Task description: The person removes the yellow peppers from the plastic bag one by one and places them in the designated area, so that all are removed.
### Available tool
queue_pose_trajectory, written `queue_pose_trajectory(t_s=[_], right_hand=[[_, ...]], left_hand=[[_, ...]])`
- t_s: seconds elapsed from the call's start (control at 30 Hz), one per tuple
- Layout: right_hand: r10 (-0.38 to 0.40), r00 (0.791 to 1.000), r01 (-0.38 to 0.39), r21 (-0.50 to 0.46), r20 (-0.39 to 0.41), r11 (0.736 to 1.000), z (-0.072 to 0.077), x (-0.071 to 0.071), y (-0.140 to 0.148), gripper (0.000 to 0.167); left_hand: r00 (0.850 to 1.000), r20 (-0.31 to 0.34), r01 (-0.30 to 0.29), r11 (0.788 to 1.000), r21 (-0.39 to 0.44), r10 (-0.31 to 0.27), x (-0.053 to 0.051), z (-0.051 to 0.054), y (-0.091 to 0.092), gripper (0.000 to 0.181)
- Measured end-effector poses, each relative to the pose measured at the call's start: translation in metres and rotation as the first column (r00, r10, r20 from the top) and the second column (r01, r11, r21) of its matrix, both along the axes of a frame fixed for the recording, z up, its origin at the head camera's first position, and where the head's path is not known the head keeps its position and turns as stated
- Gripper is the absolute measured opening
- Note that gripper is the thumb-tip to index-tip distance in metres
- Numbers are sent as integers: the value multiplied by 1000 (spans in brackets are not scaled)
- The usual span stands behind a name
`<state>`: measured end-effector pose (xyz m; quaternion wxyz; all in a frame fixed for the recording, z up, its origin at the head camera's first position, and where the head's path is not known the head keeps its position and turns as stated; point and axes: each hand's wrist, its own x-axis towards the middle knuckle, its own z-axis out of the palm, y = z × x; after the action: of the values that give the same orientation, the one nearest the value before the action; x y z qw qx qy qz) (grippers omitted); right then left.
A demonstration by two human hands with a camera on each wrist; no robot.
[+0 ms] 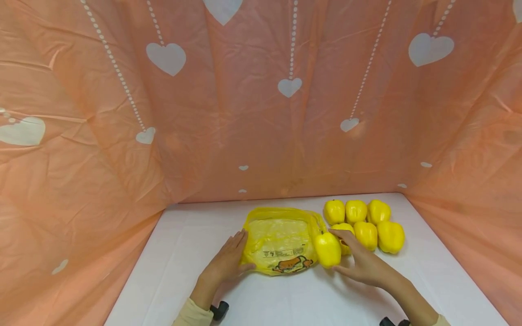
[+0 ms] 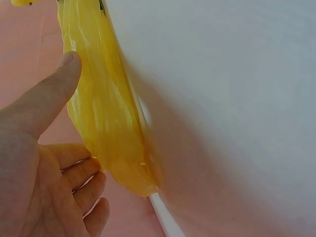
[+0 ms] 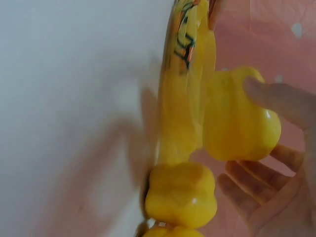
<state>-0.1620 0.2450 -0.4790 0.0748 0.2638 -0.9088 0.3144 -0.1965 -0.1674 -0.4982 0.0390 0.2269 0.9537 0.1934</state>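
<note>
A yellow plastic bag with a printed cartoon picture and dark lettering lies on the white table, its mouth spread toward the far side. My left hand rests against the bag's left edge, fingers fairly straight; the thumb and fingertips touch the yellow plastic. At the right edge of the bag, my right hand holds a yellow bell pepper between thumb and fingers. In the right wrist view this bell pepper is raised off the table, beside the bag.
Several more yellow bell peppers stand in two rows behind and right of my right hand; one is partly hidden by it. The white table is enclosed by a pink-orange cloth with white hearts.
</note>
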Motion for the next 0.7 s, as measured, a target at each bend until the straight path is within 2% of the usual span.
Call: queue_pose_trajectory(t_s=[0.13,0.3,0.7], right_hand=[[-7,1000,7,26,0,1000,-4,6,11,91],[6,1000,-6,24,-28,1000,-8,12,22,91],[20,999,-20,6,-32,1000,-17,31,42,90]], left_hand=[[1000,7,-6,1000,0,6,0,1,0,99],[1000,8,-8,1000,3,8,0,0,0,99],[1000,14,-5,1000,-7,6,-1,1,0,99]])
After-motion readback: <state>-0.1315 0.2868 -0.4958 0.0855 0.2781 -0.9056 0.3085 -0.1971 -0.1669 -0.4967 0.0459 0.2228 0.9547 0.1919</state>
